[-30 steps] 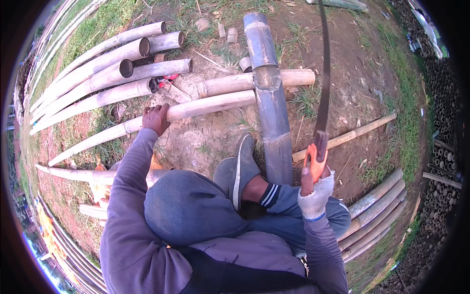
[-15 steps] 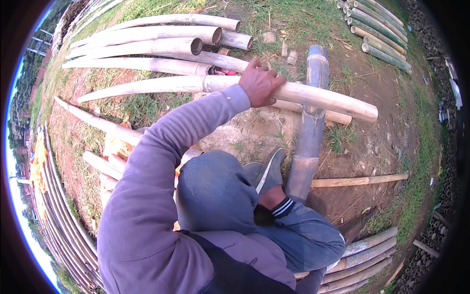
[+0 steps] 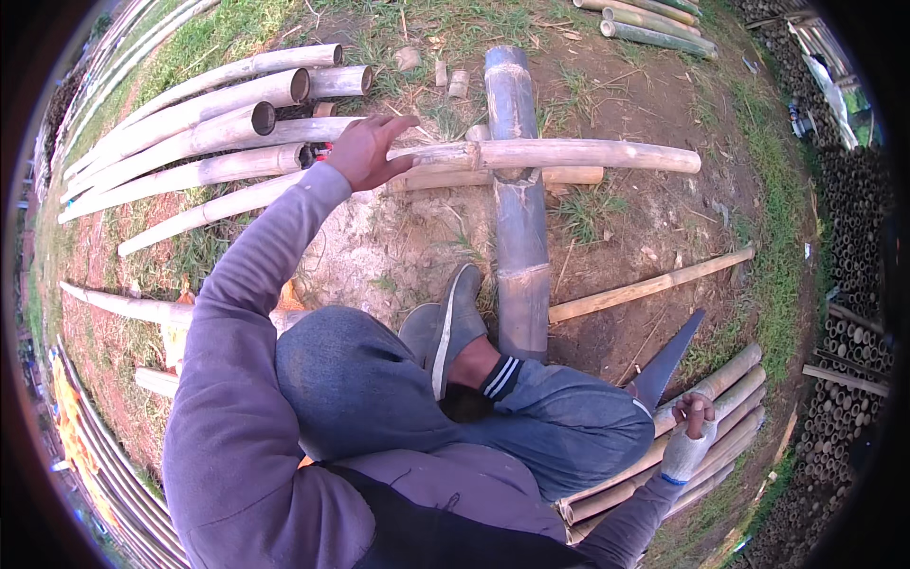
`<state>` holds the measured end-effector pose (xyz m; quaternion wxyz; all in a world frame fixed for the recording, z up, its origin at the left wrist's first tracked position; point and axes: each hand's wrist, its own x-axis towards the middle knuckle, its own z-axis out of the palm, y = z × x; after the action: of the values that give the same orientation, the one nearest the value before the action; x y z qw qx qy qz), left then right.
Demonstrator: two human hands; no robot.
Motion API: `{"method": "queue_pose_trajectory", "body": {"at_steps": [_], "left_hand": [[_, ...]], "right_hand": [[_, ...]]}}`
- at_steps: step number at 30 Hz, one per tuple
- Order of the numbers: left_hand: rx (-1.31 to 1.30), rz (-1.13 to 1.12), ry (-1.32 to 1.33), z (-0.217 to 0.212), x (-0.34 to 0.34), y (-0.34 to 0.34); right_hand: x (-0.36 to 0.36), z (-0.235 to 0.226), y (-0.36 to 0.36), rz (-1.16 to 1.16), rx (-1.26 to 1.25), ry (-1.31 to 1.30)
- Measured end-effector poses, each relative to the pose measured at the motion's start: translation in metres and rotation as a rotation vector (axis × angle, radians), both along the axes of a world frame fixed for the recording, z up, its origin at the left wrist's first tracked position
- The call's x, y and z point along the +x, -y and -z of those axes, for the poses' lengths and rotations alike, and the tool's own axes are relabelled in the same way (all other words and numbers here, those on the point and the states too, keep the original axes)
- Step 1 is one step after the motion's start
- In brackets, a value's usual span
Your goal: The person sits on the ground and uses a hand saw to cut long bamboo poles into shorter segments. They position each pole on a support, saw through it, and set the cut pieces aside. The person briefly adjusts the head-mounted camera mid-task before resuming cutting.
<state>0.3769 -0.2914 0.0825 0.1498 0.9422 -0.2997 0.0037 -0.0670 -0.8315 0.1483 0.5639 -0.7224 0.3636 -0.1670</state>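
Under left hand point(image 3: 368, 150), bamboo pole point(image 3: 569, 155), touching

Bamboo pole point(image 3: 531, 155) across thick log point(image 3: 519, 218); pole stack point(image 3: 209, 123) left; saw point(image 3: 668, 360) right.

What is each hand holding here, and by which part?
The right hand holds a dark saw blade by its handle end. The left hand lies open on the bamboo pole, fingers not closed.
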Motion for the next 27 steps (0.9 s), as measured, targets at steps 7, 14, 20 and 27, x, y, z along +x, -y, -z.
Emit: {"method": "queue_pose_trajectory", "body": {"at_steps": [7, 14, 20, 27], "left_hand": [[-0.145, -0.266, -0.028, 0.051, -0.104, -0.075], [-0.296, 0.468, -0.632, -0.131, -0.11, 0.073], [-0.167, 1.393, -0.611, -0.224, -0.229, 0.207], [-0.647, 1.681, -1.037, -0.282, -0.374, 0.256]], "right_hand": [[0.119, 0.001, -0.078, -0.542, -0.794, -0.101], [0.151, 0.086, -0.109, -0.891, -0.757, -0.618], [0.12, 0.092, -0.103, -0.715, -0.569, -0.836], [0.122, 0.085, -0.119, -0.806, -0.643, -0.771]]}}
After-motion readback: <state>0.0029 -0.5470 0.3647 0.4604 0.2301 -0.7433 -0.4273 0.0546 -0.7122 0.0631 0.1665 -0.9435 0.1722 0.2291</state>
